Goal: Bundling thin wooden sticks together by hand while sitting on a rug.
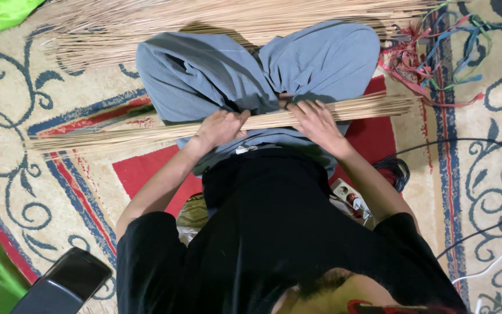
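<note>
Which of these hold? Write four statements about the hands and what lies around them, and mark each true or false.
1. The left hand and the right hand are both on the bundle of thin sticks across the lap. True.
2. The coloured strips lie at the person's left. False: they lie at the right, past the right knee.
3. A larger heap of sticks lies on the carpet beyond the knees. True.
4. The dark phone rests on the lap. False: it lies low at the person's left.
</note>
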